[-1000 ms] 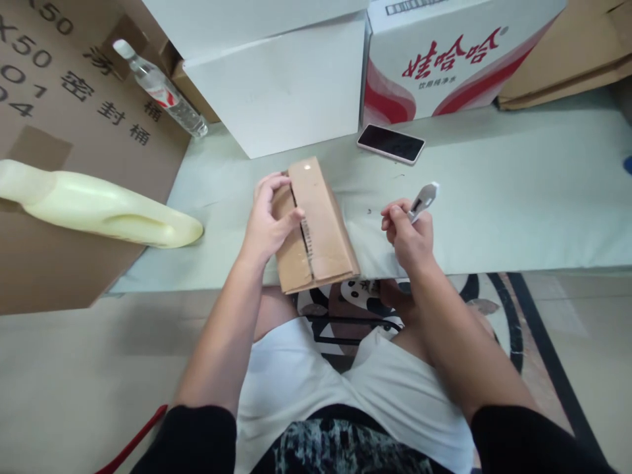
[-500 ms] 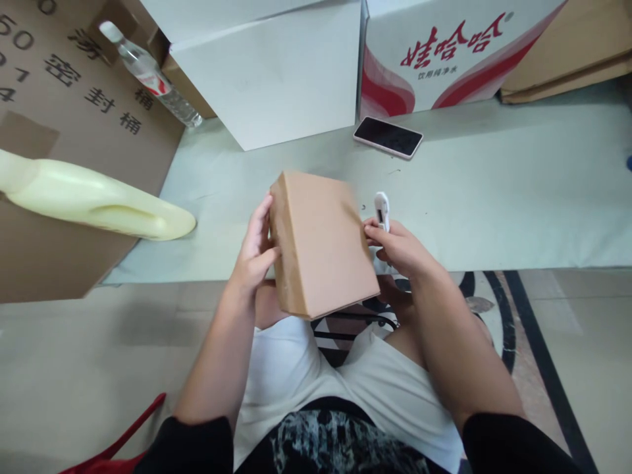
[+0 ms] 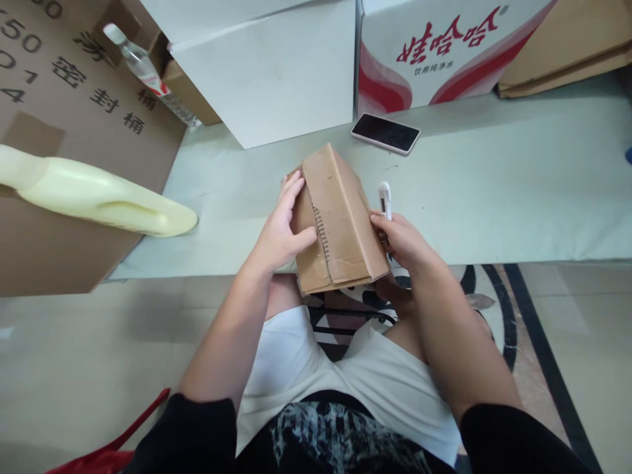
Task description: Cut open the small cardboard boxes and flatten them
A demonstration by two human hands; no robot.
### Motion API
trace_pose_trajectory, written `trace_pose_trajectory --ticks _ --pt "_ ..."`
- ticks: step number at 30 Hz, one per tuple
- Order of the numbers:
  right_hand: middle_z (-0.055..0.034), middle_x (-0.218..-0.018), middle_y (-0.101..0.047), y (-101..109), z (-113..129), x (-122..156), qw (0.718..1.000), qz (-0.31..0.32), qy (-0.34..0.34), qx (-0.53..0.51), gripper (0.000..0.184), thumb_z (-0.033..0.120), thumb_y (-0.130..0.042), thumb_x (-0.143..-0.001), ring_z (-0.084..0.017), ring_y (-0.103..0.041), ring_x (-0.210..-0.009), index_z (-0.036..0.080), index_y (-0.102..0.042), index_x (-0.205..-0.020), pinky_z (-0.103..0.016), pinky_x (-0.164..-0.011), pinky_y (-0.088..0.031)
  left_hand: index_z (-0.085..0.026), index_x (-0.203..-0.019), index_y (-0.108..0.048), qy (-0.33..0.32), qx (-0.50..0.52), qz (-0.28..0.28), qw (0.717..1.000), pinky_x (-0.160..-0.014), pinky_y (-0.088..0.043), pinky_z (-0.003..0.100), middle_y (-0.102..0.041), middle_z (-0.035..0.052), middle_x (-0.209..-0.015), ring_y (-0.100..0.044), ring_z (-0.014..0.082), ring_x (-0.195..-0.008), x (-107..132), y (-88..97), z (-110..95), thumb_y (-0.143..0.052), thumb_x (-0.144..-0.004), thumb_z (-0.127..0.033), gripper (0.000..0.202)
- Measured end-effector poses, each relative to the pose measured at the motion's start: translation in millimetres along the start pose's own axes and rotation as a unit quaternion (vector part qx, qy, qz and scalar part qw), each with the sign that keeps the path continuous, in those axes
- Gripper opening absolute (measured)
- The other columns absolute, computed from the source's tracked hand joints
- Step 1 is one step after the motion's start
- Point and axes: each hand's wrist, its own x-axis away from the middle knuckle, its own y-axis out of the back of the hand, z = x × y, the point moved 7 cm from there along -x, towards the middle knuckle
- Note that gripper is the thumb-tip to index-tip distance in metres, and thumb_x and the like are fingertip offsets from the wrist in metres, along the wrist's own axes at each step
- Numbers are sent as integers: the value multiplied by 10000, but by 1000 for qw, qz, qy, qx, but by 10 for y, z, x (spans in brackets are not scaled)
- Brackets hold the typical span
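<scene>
A small brown cardboard box (image 3: 345,227) is held tilted over the table's front edge, above the lap. Across its upturned face runs a seam with a torn, ridged edge. My left hand (image 3: 289,227) grips the left side, thumb on the face near the seam and fingers along the far left edge. At the right side, my right hand (image 3: 402,240) is closed around a white box cutter (image 3: 384,197), whose end sticks up past the fingers. The fingertips of that hand also touch the box. I cannot see whether a blade is out.
A smartphone (image 3: 386,133) lies on the pale green table (image 3: 474,191). Behind stand a white carton (image 3: 276,85) and a red-and-white carton (image 3: 439,59). To the left are a large brown carton (image 3: 123,158), a water bottle (image 3: 148,76) and a pale yellow plastic object (image 3: 108,197).
The box has been turned, so its taped, seamed side now faces up, and it sits slightly farther right. My left hand has moved right with it; the cutter stays in my right hand.
</scene>
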Motion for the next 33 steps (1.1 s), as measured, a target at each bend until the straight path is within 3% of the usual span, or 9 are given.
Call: trace_pose_trajectory --ticks 7,15,20,22,24,27,30,33 --pt "-7 -733 -648 24 27 4 999 -24 -13 -29 392 520 -662 -693 -182 -579 -719 197 -696 -912 -307 -672 -436 -293 -1615 -422 0 -34 3 999 -1345 -156 594 -275 141 -1762 -143 407 -1659 -47 -84 -54 -610 -806 -873 1013" --pt "-77 -952 -793 78 -9 -67 999 -21 25 -11 337 494 -665 -805 -265 -705 -968 205 -749 -957 -390 -882 -540 -309 -1579 -466 -27 -46 -10 999 -1352 -144 578 -317 123 -1745 -164 366 -1661 -164 -149 -158 -504 -901 -832 857" --pt "-77 -1007 -806 98 -10 -92 999 -24 31 24 309 475 -647 -835 -282 -715 -1044 206 -761 -935 -413 -945 -551 -277 -1315 -681 -11 -41 -8 999 -1346 -167 594 -320 113 -1741 -163 382 -1658 -184 -200 -207 -516 -887 -840 726" --pt "-77 -1012 -800 172 38 -104 996 -59 53 36 297 461 -639 -841 -268 -721 -1028 206 -755 -938 -414 -936 -553 -256 -1191 -719 -6 -40 -10 999 -1347 -183 583 -323 113 -1736 -175 381 -1655 -167 -205 -220 -526 -884 -837 685" --pt "-80 -987 -783 321 135 -91 987 -132 95 19 302 483 -637 -848 -250 -730 -970 205 -728 -923 -406 -882 -564 -255 -1195 -707 5 -37 -29 999 -1350 -193 558 -338 120 -1723 -198 365 -1650 -133 -171 -222 -525 -895 -825 670" --pt "-60 -883 -721 616 366 44 942 -264 203 -41 355 545 -557 -908 -209 -717 -882 210 -654 -844 -362 -787 -559 -267 -1292 -667 55 -25 -92 994 -1352 -208 521 -385 127 -1686 -255 335 -1634 -51 -46 -174 -480 -934 -806 673" --pt "-3 -737 -581 884 612 354 852 -380 341 -117 362 489 -447 -972 -140 -622 -700 225 -576 -759 -292 -668 -500 -276 -1328 -651 97 -10 -161 982 -1346 -233 508 -483 129 -1597 -327 318 -1596 37 60 -119 -442 -949 -810 687" --pt "44 -626 -412 978 755 675 777 -413 432 -197 410 501 -373 -1023 -87 -406 -452 243 -508 -735 -250 -456 -338 -289 -1281 -668 100 -3 -214 972 -1344 -237 509 -500 111 -1557 -326 309 -1585 75 95 -115 -457 -942 -816 661"
